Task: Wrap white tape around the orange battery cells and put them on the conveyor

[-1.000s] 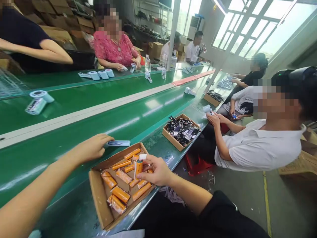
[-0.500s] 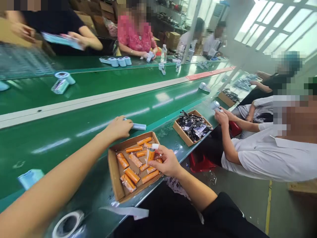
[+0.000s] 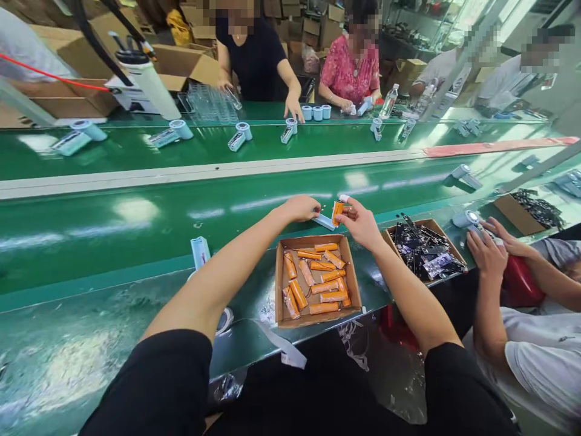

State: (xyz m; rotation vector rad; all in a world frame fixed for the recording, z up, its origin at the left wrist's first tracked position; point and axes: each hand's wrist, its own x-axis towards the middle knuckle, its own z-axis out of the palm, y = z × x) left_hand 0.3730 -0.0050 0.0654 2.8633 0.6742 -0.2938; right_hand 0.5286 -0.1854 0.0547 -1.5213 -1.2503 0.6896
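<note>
My left hand [image 3: 301, 208] is closed on one end of a light blue plastic casing [image 3: 325, 222], just over the green belt's near edge. In my right hand [image 3: 362, 225] is an orange-wrapped battery [image 3: 338, 212] with a white strip on its side, pinched upright between thumb and fingers. The battery is close by the casing's right end; I cannot tell whether they touch. A white cover sits on one of my right fingertips. Below both hands, a shallow cardboard box [image 3: 299, 322] holds several more orange batteries [image 3: 298, 293] with thin dark wires.
To the right stands a box of black circuit boards [image 3: 420, 248], near a co-worker's hands [image 3: 488, 245] holding a blue casing. Another casing [image 3: 200, 251] lies left of my forearm. A tape roll [image 3: 224, 321] and white strip [image 3: 290, 354] lie nearby. Across the belt, people handle similar casings.
My right hand has carried the battery up out of the box area to the casing in my left hand. The view has swung left. Across the belt, a co-worker now reaches to a casing.
</note>
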